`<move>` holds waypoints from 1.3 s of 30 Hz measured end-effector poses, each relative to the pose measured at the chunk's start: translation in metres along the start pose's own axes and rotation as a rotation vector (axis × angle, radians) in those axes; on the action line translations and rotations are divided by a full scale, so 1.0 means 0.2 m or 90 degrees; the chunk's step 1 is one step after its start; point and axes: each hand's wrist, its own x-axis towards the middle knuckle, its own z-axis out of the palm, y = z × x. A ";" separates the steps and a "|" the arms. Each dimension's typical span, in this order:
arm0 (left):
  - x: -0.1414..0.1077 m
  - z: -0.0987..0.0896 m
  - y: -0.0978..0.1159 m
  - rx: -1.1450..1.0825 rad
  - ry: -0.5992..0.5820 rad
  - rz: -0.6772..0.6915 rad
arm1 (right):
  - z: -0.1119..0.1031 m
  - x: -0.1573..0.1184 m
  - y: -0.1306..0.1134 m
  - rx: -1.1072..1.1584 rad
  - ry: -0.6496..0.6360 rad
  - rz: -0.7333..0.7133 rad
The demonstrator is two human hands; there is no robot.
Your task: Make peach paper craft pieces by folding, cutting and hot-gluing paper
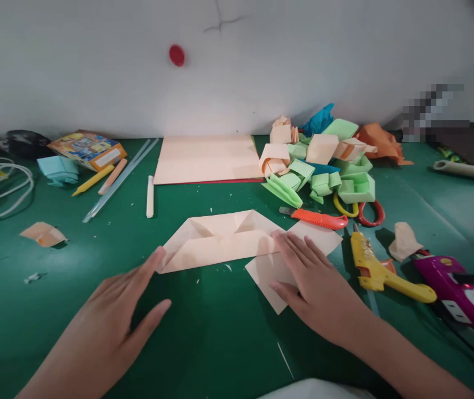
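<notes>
A long folded piece of pale peach paper (220, 246) lies on the green table, with flaps standing partly raised along its far side. My left hand (116, 316) touches its left end with the fingertips; the fingers are stretched out and the thumb is apart. At the right end, my right hand (309, 282) rests flat with spread fingers, over the folded piece's tip and a second peach sheet (268, 274). Part of that second sheet is hidden under the hand. An orange utility knife (318, 218) lies just beyond my right hand.
Folded green and peach paper pieces (322, 183) are heaped at the back right, near scissors (371, 213). A yellow glue gun (386, 271) and purple power strip (461, 291) lie right. Peach sheets (206, 160), glue sticks (116, 185) and a crayon box (89, 148) are at the back.
</notes>
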 end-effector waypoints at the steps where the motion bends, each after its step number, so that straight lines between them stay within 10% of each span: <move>1: 0.02 -0.02 -0.01 -0.021 0.018 -0.025 | -0.02 0.00 0.01 0.013 0.010 0.014; 8: 0.39 -0.15 -0.11 -0.114 -0.012 -0.157 | -0.32 0.12 0.08 0.011 0.114 0.097; 17: 0.84 -0.10 0.10 0.036 -0.167 0.037 | -0.32 0.68 -0.04 -0.064 -0.104 -0.061; 27: 0.73 -0.10 0.19 -0.020 -0.167 0.031 | -0.30 0.67 -0.08 -0.001 -0.155 -0.197; 33: 0.62 -0.06 0.18 -0.086 -0.069 0.328 | -0.30 0.55 -0.05 0.170 -0.177 -0.292; 39: 0.41 -0.04 0.11 -0.097 0.003 0.426 | -0.21 0.42 0.02 -0.021 -0.112 -0.496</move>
